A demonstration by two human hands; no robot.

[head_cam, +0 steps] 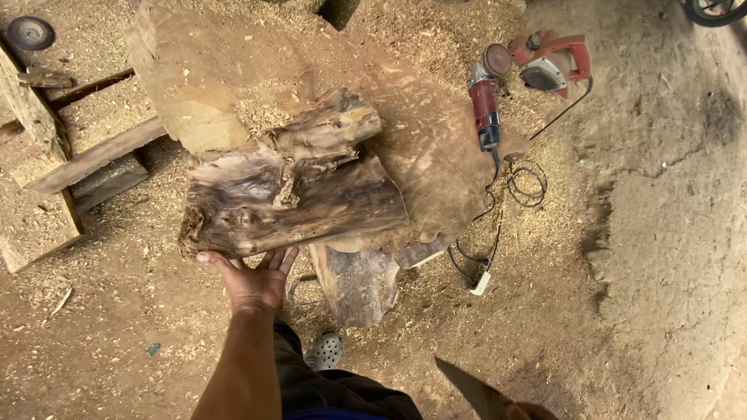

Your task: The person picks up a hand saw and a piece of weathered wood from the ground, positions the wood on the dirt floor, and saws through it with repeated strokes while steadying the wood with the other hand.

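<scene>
A gnarled chunk of weathered wood (292,187) rests flat on the big wooden slab, its long side running left to right. The surface is dark brown with pale grey streaks, rough and cracked, and a knobbly arm sticks up toward the upper right. Its near-left edge is ragged and crumbly, overhanging the slab. A flat, dark, pointed blade (476,389) shows at the bottom right, angled up to the left.
</scene>
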